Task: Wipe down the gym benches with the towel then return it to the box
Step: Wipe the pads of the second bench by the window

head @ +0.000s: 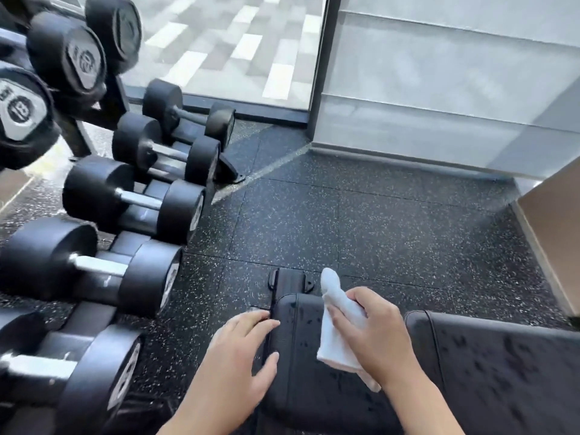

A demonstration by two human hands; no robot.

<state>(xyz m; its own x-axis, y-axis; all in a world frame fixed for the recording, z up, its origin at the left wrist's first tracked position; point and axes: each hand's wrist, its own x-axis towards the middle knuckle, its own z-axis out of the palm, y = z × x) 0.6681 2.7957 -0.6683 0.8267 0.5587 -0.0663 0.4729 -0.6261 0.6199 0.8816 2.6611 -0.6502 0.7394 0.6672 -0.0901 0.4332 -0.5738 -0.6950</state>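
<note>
A black padded gym bench point(298, 350) runs from the bottom middle of the head view, its surface speckled with droplets. My right hand point(373, 334) grips a white towel point(337, 321) on the bench's right side near its far end. At the bench's left edge my left hand point(241, 350) lies flat, fingers straight and touching the pad. A second black bench point(502, 365), also wet-looking, lies at the bottom right. The box is not in view.
A rack of black dumbbells point(131, 202) fills the left side, close to the bench. Speckled rubber floor point(376, 221) spreads ahead. A mirror point(226, 45) and grey wall point(439, 83) stand beyond, with a brown panel point(555, 240) at the right.
</note>
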